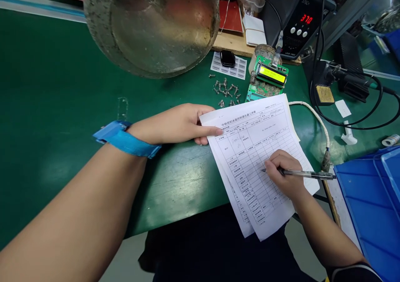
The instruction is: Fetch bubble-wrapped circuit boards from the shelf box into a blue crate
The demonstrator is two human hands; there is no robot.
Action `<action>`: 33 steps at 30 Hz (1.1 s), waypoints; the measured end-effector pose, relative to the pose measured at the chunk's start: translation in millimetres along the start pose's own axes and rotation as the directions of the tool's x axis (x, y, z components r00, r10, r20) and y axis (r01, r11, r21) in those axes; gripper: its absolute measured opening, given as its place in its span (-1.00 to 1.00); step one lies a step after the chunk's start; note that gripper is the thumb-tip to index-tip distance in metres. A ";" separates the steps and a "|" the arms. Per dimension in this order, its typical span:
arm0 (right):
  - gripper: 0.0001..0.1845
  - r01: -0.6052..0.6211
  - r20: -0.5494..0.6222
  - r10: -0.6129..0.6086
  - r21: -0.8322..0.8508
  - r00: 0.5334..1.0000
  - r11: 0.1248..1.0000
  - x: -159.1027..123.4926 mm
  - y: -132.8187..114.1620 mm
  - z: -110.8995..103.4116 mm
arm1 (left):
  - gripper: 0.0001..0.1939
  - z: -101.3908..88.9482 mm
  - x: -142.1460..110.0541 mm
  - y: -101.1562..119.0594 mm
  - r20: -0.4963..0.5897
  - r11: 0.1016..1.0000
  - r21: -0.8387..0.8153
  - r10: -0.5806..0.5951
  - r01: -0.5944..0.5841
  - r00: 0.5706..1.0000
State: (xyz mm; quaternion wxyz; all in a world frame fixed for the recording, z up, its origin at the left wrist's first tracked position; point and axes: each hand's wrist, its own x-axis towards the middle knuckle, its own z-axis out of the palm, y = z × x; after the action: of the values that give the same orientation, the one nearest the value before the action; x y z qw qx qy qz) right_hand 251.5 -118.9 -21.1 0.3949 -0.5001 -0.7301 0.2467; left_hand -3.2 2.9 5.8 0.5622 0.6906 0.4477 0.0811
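A printed form sheet [265, 140] lies tilted on the green mat [62, 86], its lower end hanging over the front edge, with another sheet under it. My left hand [181, 123] rests at the sheet's upper left corner, fingers stretched out and pinning the paper; a blue wrist strap [125, 139] circles that wrist. My right hand [284, 173] is closed around a pen [308, 174], whose tip touches a row in the middle of the form.
A round metal lamp shade [150, 23] hangs over the mat. Behind the form are several loose screws [225, 89], a green circuit board with lit display [267, 78], a soldering station reading 370 [296, 19] and cables. Blue bins [371, 198] stand at right.
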 end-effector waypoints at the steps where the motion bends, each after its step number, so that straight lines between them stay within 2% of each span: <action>1: -0.69 0.004 0.003 -0.004 -0.010 1.000 1.000 0.2 0.3 0.1 | -0.70 0.0 -0.2 0.4 0.000 1.000 0.001 -0.005 0.005 1.000; 9: -0.68 -0.006 -0.008 0.006 -0.010 1.000 1.000 -2.1 0.5 1.0 | -0.71 -0.5 0.3 0.2 -0.012 0.999 0.006 -0.049 0.049 0.999; 11: -0.68 -0.025 -0.072 0.025 0.007 0.997 1.000 -2.0 1.5 -0.5 | -0.71 -0.8 -0.4 0.9 -0.012 0.999 0.007 -0.054 0.054 0.998; 15: -0.73 -0.132 -0.216 0.162 0.143 0.963 0.981 6.2 8.2 -10.0 | -0.73 -1.1 -4.4 4.7 0.009 0.999 0.007 -0.043 0.043 0.999; 22: -0.75 -0.212 -0.107 0.241 0.230 0.964 0.950 27.2 22.8 -15.8 | -0.71 -1.0 -5.1 5.4 0.029 0.998 0.053 -0.015 0.014 0.999; 28: -0.70 -0.146 -0.112 0.157 0.103 0.981 0.984 27.0 22.3 -12.5 | -0.71 -1.3 -3.9 6.3 0.030 0.998 0.063 -0.026 0.024 0.999; 33: -0.66 -0.146 -0.114 0.157 0.106 0.981 0.984 25.0 22.9 -14.7 | -0.72 -1.7 -4.0 6.0 0.036 0.998 0.056 -0.037 0.034 0.999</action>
State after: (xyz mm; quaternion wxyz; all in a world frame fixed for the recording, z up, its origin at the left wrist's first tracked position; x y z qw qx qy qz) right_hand 271.2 -87.6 -21.9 0.4428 -0.5485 -0.6515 0.2804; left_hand -3.5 1.4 13.1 0.5525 0.6992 0.4514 0.0459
